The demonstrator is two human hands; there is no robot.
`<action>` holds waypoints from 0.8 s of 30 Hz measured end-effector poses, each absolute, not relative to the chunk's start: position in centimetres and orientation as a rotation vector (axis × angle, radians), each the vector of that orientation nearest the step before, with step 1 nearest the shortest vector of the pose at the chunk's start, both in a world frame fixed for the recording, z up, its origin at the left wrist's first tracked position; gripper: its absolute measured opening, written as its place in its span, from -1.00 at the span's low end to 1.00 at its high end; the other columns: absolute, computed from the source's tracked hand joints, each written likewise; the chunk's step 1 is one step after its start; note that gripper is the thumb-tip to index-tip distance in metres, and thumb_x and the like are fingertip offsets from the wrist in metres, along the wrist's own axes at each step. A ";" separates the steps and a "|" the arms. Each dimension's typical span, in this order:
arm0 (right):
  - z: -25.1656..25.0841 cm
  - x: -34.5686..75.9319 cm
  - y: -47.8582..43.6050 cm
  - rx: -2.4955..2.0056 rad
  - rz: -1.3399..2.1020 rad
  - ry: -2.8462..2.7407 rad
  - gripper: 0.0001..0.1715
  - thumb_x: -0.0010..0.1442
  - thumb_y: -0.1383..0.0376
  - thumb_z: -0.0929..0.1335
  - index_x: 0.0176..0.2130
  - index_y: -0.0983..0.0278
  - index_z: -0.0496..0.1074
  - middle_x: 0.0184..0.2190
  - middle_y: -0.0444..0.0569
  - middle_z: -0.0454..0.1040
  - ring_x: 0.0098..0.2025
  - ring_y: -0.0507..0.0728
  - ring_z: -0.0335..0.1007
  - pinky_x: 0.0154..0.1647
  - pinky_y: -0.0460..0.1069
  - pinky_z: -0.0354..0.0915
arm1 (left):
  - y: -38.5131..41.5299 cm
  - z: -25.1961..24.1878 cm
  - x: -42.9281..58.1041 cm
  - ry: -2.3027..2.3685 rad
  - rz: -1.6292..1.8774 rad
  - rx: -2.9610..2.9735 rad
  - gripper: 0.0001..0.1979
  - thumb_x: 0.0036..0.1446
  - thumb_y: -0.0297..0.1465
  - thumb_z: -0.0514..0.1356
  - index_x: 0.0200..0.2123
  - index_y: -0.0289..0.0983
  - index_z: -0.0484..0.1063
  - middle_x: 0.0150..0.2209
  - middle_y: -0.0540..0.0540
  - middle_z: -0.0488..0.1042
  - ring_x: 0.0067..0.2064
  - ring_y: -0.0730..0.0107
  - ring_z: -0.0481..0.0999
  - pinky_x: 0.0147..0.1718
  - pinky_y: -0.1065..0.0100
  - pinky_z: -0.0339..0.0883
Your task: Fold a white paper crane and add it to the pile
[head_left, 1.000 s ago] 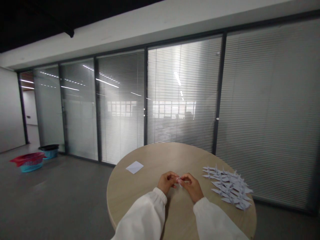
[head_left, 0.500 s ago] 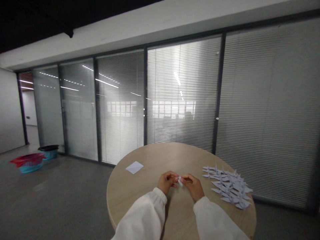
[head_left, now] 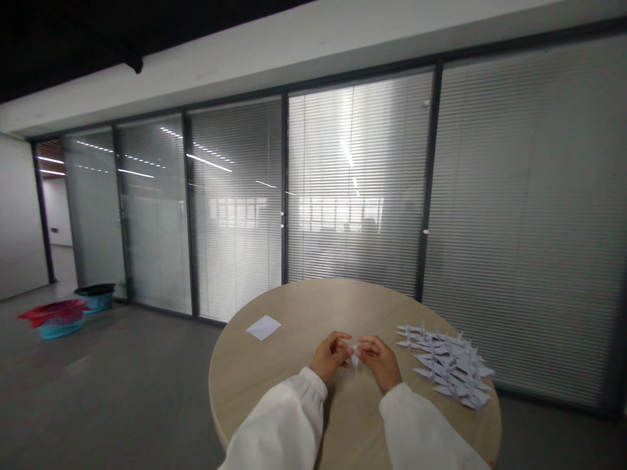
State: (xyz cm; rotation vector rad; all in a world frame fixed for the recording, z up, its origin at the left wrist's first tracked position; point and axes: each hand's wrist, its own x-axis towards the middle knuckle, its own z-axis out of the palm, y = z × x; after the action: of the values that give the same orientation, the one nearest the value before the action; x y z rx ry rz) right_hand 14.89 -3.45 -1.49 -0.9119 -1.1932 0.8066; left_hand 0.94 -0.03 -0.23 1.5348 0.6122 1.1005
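Room: an indoor office space with a long glass partition (head_left: 357,196) fitted with grey slatted blinds, and a grey floor (head_left: 122,391) running along it.

Far left: a blue basket with a red rim (head_left: 55,318) stands on the floor near a blue basket with a black top (head_left: 95,297).

Worktop: a round, pale wood (head_left: 274,385) table stands in front of the viewer, close to the partition.

Right of the hands: folded paper cranes (head_left: 448,365), pale and many, lie overlapping in a loose group on the worktop.

Left of the hands: a flat white paper square (head_left: 263,328) lies alone on the worktop.

Arms: white sleeves (head_left: 279,424) with gathered cuffs reach in from the bottom edge.

Hands: the left hand (head_left: 332,356) and right hand (head_left: 379,363) meet above the middle of the worktop.

Fingers: the fingers (head_left: 365,344) of both hands curl inward, nearly closed, pinching the paper between their tips.

Step in hand: a small folded paper (head_left: 354,356) is held up between the fingertips, just clear of the worktop; its exact shape is too small to tell.
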 end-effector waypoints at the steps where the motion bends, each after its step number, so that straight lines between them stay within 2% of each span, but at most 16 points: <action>1: -1.6 14.9 -3.4 -0.915 0.804 -1.190 -0.58 -0.25 0.15 0.43 -0.36 0.29 0.33 -0.54 -0.07 0.44 -0.45 0.12 0.36 -0.41 -0.02 0.26 | -0.1 -0.3 1.0 0.610 1.104 1.549 -0.55 -0.28 -0.30 0.27 -0.25 -0.31 0.28 -0.50 0.00 0.30 -0.50 0.52 0.32 -0.55 0.45 0.26; 4: -1.9 14.9 -3.1 -0.926 0.783 -1.186 -0.60 -0.29 0.15 0.45 -0.41 0.29 0.36 -0.55 -0.08 0.43 -0.46 0.11 0.35 -0.44 -0.03 0.26 | 0.0 -0.6 1.1 0.620 1.135 1.633 -0.43 -0.38 -0.40 0.32 -0.19 -0.29 0.25 -0.48 0.01 0.30 -0.48 0.55 0.31 -0.50 0.49 0.22; 7: -2.1 14.9 -3.0 -0.920 0.778 -1.215 -0.61 -0.29 0.13 0.44 -0.43 0.30 0.38 -0.54 -0.07 0.43 -0.45 0.12 0.35 -0.44 -0.03 0.26 | 0.4 -1.1 1.1 0.668 1.127 1.680 -0.42 -0.42 -0.44 0.33 -0.20 -0.29 0.26 -0.51 0.04 0.29 -0.48 0.57 0.30 -0.50 0.51 0.17; 12: -1.8 14.7 -3.2 -0.949 0.756 -1.256 -0.67 -0.24 0.13 0.42 -0.46 0.30 0.40 -0.52 -0.06 0.44 -0.42 0.14 0.35 -0.37 -0.01 0.25 | 0.8 -1.6 1.1 0.695 1.132 1.661 -0.51 -0.37 -0.43 0.31 -0.26 -0.30 0.27 -0.55 0.06 0.31 -0.52 0.57 0.30 -0.50 0.50 0.18; 17: -1.4 14.5 -3.7 -1.028 0.738 -1.323 -0.67 -0.17 0.13 0.37 -0.38 0.27 0.44 -0.50 -0.05 0.46 -0.41 0.16 0.36 -0.37 0.01 0.24 | 0.8 -1.6 1.1 0.743 1.120 1.646 -0.56 -0.34 -0.41 0.29 -0.28 -0.30 0.27 -0.61 0.08 0.30 -0.58 0.56 0.31 -0.56 0.50 0.19; 21: -1.5 14.2 -3.7 -1.067 0.632 -1.429 -0.72 -0.14 0.16 0.36 -0.39 0.26 0.46 -0.41 -0.02 0.46 -0.33 0.18 0.34 -0.29 0.02 0.23 | 0.7 -1.7 0.9 0.771 1.123 1.724 -0.61 -0.29 -0.40 0.25 -0.29 -0.31 0.27 -0.65 0.08 0.30 -0.62 0.56 0.29 -0.61 0.50 0.17; 24: -1.9 14.2 -3.5 -1.090 0.584 -1.477 -0.75 -0.13 0.17 0.35 -0.41 0.25 0.46 -0.41 -0.03 0.45 -0.35 0.15 0.33 -0.33 -0.01 0.24 | 0.6 -1.7 0.8 0.785 1.121 1.764 -0.65 -0.21 -0.36 0.20 -0.27 -0.30 0.27 -0.66 0.06 0.33 -0.64 0.54 0.29 -0.62 0.49 0.18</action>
State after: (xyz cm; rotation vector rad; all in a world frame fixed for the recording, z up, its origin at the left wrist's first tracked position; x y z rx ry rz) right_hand 14.18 -3.52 -1.86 -1.0897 -1.4772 0.5837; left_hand 0.80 0.58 -1.73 1.7637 0.7848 1.1210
